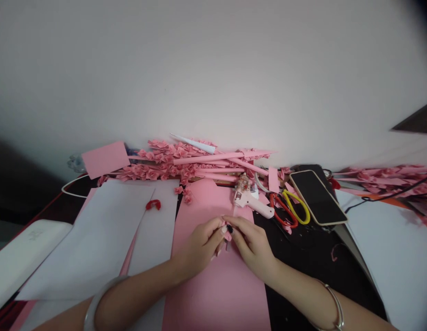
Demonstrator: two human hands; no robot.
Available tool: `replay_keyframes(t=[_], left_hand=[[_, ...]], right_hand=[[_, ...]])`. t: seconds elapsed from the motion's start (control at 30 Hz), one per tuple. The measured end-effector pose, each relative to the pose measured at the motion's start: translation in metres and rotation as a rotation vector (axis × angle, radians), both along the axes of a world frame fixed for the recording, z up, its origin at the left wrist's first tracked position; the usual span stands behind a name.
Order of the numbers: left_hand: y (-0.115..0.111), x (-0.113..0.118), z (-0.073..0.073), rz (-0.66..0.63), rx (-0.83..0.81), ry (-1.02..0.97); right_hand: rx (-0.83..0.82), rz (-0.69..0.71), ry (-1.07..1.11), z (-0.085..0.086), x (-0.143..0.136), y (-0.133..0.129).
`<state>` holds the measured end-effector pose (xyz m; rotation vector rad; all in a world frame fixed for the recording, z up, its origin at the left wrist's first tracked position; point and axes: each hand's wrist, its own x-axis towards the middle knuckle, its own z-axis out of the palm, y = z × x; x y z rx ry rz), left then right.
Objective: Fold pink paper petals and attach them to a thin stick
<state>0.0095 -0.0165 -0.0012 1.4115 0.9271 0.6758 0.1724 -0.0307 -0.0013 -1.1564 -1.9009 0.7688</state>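
Observation:
My left hand [204,242] and my right hand [249,241] meet over a sheet of pink paper [216,294]. Between their pinched fingertips is a small folded piece of pink paper [227,235], mostly covered by the fingers. Both hands are closed on it. Just beyond them lies a pale pink hot glue gun [253,202] with a cluster of decorations on its body. To its right are scissors [296,207] with red and yellow handles.
Pink paper flowers [154,170] and rolled paper tubes [206,158] line the wall. White sheets [85,243], a red curved object [153,204] and a white box-like device [30,257] lie left. A phone [318,197] and more white paper [399,253] are right.

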Motion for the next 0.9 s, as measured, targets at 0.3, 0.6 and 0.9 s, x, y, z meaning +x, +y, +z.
replay_keyframes(t=[0.3, 0.6, 0.9], left_hand=[[0.001, -0.002, -0.003, 0.001, 0.025, 0.073], [0.000, -0.001, 0.000, -0.051, -0.055, 0.008], [0.014, -0.009, -0.003, -0.322, -0.550, -0.182]], right_hand=[[0.050, 0.071, -0.275, 0.003, 0.007, 0.009], [-0.033, 0.186, -0.153, 0.004, 0.008, 0.013], [0.060, 0.125, -0.177, 0.003, 0.009, 0.012]])
